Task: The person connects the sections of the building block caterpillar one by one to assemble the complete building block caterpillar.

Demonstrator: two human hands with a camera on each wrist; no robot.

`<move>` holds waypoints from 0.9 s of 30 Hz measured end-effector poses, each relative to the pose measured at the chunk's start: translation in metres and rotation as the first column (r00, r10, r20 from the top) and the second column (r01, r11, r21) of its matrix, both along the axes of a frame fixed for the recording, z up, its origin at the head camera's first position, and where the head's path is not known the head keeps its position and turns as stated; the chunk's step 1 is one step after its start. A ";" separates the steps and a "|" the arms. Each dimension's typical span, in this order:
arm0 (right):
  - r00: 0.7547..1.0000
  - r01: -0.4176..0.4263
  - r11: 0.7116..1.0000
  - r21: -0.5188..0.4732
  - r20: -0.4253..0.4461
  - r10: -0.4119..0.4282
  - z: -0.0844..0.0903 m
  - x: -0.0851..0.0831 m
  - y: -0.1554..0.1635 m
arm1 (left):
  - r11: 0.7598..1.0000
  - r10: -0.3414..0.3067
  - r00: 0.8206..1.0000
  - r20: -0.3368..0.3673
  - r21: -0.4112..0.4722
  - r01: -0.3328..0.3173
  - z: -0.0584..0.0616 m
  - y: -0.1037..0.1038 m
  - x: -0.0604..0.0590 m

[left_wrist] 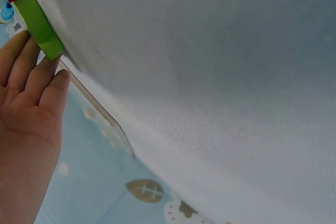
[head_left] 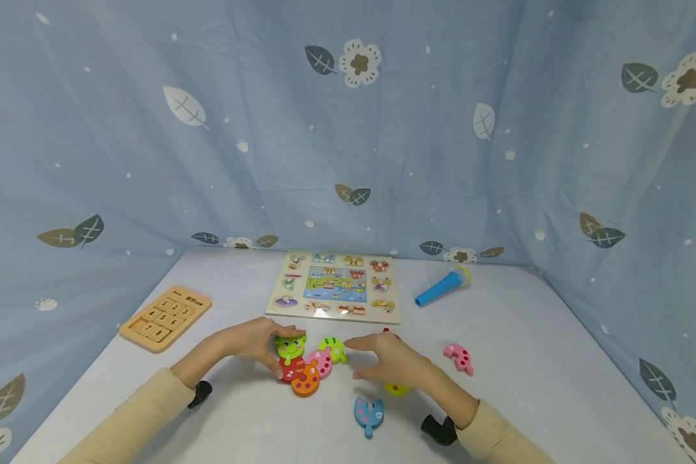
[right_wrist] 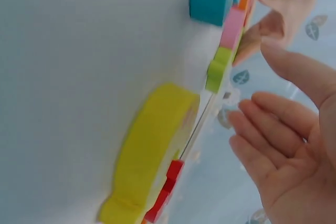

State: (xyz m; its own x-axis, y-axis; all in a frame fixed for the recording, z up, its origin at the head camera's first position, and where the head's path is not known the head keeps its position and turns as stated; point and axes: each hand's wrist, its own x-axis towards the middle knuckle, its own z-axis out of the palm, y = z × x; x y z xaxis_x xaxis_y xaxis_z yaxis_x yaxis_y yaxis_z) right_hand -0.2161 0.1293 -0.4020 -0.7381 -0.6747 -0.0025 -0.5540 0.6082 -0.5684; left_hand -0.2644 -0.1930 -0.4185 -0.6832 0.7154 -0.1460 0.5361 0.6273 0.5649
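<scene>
My left hand (head_left: 257,343) holds the joined caterpillar puzzle at its left end. Its fingertips rest on the green frog-faced head (head_left: 290,346), while its thumb is at the red piece (head_left: 290,369) marked 2. Linked on from there are an orange piece (head_left: 305,380), a pink piece (head_left: 319,365) and a green striped piece (head_left: 332,349). My right hand (head_left: 391,357) hovers just right of the striped piece, fingers extended and nothing held. Under it lies a yellow piece (right_wrist: 157,150), partly hidden in the head view. A loose blue piece (head_left: 369,414) is nearer me.
A loose pink piece (head_left: 459,357) lies to the right, and a red piece (right_wrist: 167,190) beside the yellow one. Behind stand a picture puzzle board (head_left: 275,303) and a blue toy microphone (head_left: 441,287). A wooden number tray (head_left: 145,341) is at the left.
</scene>
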 end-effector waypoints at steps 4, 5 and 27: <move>0.998 0.053 0.998 -0.014 -0.044 -0.054 -0.001 0.012 0.005 | 1.000 0.000 1.000 -0.002 -0.007 0.000 0.001 0.000 0.000; 0.996 0.069 0.997 -0.016 -0.053 -0.070 -0.001 0.015 0.005 | 1.000 0.001 1.000 -0.001 -0.008 -0.001 0.001 0.000 0.000; 0.996 0.091 0.993 0.077 -0.031 -0.089 -0.006 0.070 0.034 | 1.000 0.009 1.000 0.011 0.009 -0.009 -0.002 -0.002 -0.001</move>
State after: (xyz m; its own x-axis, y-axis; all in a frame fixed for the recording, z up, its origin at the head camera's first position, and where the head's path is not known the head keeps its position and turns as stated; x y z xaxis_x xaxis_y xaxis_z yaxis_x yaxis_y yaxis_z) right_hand -0.1458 0.1631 -0.4076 -0.7964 -0.6040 -0.0318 -0.5098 0.6986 -0.5020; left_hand -0.2652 -0.1947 -0.4205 -0.6879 0.7106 -0.1475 0.5242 0.6270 0.5763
